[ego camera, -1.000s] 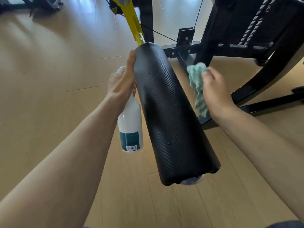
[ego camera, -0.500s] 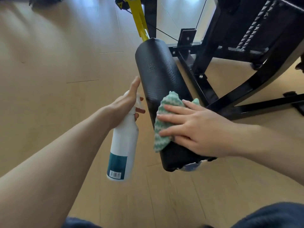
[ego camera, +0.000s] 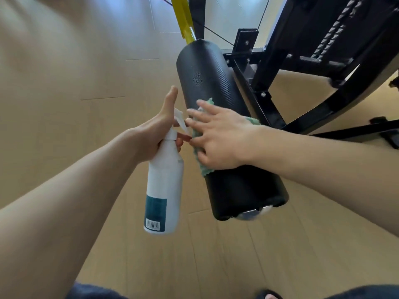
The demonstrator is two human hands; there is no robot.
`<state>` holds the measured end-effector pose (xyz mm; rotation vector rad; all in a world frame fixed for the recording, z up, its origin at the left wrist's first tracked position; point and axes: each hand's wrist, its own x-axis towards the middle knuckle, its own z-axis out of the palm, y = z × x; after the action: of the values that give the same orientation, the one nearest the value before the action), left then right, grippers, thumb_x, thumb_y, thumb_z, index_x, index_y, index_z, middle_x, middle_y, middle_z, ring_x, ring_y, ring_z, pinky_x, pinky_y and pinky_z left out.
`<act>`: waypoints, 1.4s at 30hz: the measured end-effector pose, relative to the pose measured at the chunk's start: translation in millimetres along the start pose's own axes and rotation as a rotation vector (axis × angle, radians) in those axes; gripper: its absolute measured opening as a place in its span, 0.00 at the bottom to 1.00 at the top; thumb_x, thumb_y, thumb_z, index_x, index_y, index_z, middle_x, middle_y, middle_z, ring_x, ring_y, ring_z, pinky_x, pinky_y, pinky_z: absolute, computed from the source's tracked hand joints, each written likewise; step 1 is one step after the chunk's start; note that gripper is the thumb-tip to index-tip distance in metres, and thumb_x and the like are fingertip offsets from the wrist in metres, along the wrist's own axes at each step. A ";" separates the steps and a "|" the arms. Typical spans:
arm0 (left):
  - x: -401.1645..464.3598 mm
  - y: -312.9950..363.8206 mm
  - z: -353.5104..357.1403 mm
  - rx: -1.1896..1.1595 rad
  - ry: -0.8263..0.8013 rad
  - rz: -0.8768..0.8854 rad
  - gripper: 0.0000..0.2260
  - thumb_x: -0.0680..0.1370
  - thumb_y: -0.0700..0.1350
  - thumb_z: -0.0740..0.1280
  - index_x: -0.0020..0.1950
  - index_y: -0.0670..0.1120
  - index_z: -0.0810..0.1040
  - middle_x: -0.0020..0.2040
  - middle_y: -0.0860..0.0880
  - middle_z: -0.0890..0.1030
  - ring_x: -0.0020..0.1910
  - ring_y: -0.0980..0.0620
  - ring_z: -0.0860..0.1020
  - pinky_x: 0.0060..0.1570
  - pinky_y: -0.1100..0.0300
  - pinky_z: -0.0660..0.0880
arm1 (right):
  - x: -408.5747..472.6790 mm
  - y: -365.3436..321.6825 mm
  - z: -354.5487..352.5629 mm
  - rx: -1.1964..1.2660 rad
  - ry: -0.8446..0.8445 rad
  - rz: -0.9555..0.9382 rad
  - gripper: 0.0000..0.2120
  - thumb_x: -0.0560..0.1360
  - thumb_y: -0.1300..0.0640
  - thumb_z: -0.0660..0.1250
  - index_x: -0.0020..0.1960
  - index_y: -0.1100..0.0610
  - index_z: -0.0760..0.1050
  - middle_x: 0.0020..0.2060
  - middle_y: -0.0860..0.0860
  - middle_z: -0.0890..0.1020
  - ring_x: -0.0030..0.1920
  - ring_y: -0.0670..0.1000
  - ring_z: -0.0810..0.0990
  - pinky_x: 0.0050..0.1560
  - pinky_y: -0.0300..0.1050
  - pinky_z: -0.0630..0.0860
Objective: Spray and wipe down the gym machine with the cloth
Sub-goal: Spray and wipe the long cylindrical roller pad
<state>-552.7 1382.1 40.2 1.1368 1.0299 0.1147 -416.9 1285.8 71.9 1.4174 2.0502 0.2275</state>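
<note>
A black textured roller pad [ego camera: 212, 83] of the gym machine runs from a yellow bar [ego camera: 185, 22] toward me. My right hand [ego camera: 218, 139] lies flat across its middle, fingers spread, pressing a green patterned cloth [ego camera: 199, 158] against the pad's left side. My left hand [ego camera: 157, 134] grips the neck of a white spray bottle [ego camera: 164, 186] with a teal label, thumb pointing up, just left of the pad. A patch of spray droplets [ego camera: 197, 79] shows on the pad farther up.
The machine's black steel frame [ego camera: 302, 83] and its floor rails [ego camera: 349, 128] spread to the right of the pad. Tan wood-look flooring [ego camera: 75, 83] lies to the left and below. My dark-clad knees edge the bottom of the view.
My right hand brought the cloth from the right of the pad onto it and slid it over to the left side. My left hand drew the bottle back from the pad.
</note>
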 end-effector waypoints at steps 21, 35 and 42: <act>-2.4 9.2 -0.6 0.002 0.007 -0.014 0.43 0.74 0.81 0.51 0.58 0.43 0.81 0.40 0.42 0.84 0.30 0.50 0.70 0.38 0.54 0.73 | -34.4 -1.8 26.0 0.382 0.241 -0.046 0.23 0.80 0.44 0.49 0.61 0.42 0.82 0.67 0.43 0.78 0.75 0.48 0.65 0.79 0.52 0.51; -0.5 13.7 4.3 0.086 0.026 0.022 0.46 0.73 0.81 0.51 0.59 0.42 0.83 0.54 0.36 0.86 0.28 0.51 0.72 0.37 0.55 0.74 | -65.0 13.2 65.6 0.738 0.374 -0.043 0.22 0.81 0.40 0.55 0.73 0.40 0.71 0.78 0.42 0.64 0.81 0.46 0.51 0.80 0.52 0.40; -3.7 12.6 10.8 0.075 0.026 0.016 0.49 0.75 0.80 0.49 0.61 0.36 0.83 0.44 0.38 0.84 0.28 0.51 0.71 0.39 0.56 0.72 | 17.7 61.7 52.9 0.964 0.409 0.326 0.24 0.79 0.40 0.58 0.75 0.39 0.68 0.81 0.43 0.56 0.81 0.46 0.46 0.80 0.54 0.45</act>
<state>-541.9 1378.4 52.8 1.2146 1.0559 0.1045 -341.9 1316.0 52.4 2.4476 2.3587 -0.4478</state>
